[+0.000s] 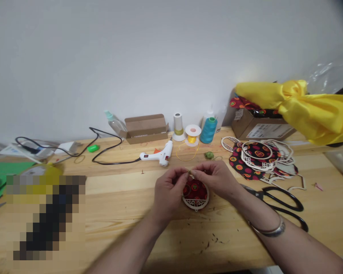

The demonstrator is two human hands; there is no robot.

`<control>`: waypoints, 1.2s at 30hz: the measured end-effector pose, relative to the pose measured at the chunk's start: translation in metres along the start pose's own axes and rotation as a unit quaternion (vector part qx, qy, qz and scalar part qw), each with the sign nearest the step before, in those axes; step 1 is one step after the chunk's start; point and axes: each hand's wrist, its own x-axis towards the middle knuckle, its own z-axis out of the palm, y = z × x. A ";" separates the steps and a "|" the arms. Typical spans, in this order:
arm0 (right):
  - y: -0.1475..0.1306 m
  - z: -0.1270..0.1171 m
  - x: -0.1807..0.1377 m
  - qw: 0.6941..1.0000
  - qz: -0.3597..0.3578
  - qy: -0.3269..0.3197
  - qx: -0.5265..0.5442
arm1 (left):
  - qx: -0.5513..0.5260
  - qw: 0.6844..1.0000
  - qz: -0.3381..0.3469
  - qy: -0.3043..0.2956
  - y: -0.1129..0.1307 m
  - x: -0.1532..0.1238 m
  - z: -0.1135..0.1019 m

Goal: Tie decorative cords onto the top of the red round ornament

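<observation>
My left hand (171,190) and my right hand (215,177) meet fingertip to fingertip at the top of a round ornament (196,194). Both are closed in a pinch on a thin greenish cord (190,172), mostly hidden by the fingers. The ornament has dark red patterned fabric in a pale frame, with lattice cut-outs and a small loop at its lower edge. Beyond my right hand lies a small bundle of green cord (209,155) with a loose end. Black-handled scissors (284,199) lie partly under my right forearm.
A white glue gun (157,156) with a black cable lies ahead. Behind it stand an open cardboard box (145,129), a yellow thread spool (192,135) and a blue thread cone (208,130). To the right are pale frames with fabric (259,156) and a box under yellow cloth (302,110).
</observation>
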 end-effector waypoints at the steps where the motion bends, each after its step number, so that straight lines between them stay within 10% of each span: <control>1: 0.000 0.000 0.000 1.000 0.001 0.002 -0.002 | 0.001 1.000 0.001 -0.001 0.000 0.000 0.000; 36: -0.002 0.002 0.002 0.998 0.015 -0.025 0.064 | -0.026 0.999 -0.040 -0.016 -0.001 0.003 -0.001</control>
